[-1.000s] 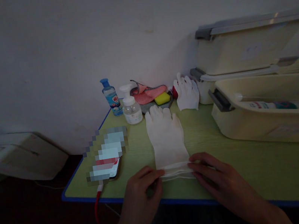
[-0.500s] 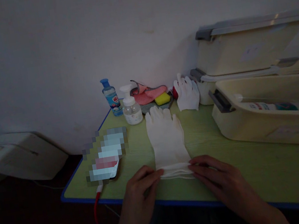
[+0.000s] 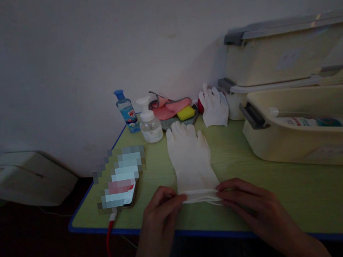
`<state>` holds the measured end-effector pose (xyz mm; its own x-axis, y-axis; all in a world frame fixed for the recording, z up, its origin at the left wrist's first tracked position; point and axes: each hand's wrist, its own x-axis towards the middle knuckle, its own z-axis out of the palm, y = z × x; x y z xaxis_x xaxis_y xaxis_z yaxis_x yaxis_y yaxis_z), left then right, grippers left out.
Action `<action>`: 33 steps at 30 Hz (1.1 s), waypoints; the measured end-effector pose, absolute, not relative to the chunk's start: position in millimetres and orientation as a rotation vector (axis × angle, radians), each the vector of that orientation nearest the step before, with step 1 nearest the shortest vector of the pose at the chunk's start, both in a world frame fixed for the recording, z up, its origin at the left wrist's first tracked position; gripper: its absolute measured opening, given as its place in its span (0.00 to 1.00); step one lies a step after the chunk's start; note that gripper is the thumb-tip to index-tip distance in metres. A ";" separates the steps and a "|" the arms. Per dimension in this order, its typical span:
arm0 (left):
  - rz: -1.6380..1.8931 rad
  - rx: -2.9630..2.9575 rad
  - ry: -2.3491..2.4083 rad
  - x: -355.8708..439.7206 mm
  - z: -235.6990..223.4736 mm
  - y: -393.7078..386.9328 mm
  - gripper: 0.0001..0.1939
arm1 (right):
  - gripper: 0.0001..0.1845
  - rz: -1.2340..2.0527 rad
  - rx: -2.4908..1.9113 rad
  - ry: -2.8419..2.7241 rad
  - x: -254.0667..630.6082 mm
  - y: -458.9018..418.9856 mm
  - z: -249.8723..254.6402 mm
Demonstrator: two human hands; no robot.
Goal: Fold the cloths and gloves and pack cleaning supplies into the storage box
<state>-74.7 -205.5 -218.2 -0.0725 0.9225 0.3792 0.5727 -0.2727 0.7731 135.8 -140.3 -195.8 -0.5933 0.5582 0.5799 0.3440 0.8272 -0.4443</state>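
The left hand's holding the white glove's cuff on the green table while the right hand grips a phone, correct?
Not the phone: the head view shows the right hand also holding the cuff of the white glove, like the left hand, on the green table.

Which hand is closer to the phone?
Left. The left hand is to the lower right of the phone, at the left side of the nearer white glove; the right hand is farther away, at the glove's right side.

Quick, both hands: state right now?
Left hand: closed, holding the flat, long white glove by the left end of its cuff.
Right hand: closed, holding that cuff's right end.
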 end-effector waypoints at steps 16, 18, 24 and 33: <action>1.415 1.542 1.448 -71.6 -207.4 -195.6 0.11 | 0.10 0.370 -0.661 -2.173 136.5 -138.7 -194.6; 1.404 1.522 1.443 -72.4 -207.8 -196.2 0.10 | 0.09 0.390 -0.669 -2.167 136.4 -139.7 -194.0; 1.443 1.405 1.460 -70.5 -211.6 -197.0 0.08 | 0.09 0.406 -0.650 -2.192 136.6 -140.2 -193.0; 1.414 1.476 1.525 -68.6 -207.1 -198.2 0.08 | 0.12 0.437 -0.657 -2.241 139.3 -140.0 -194.8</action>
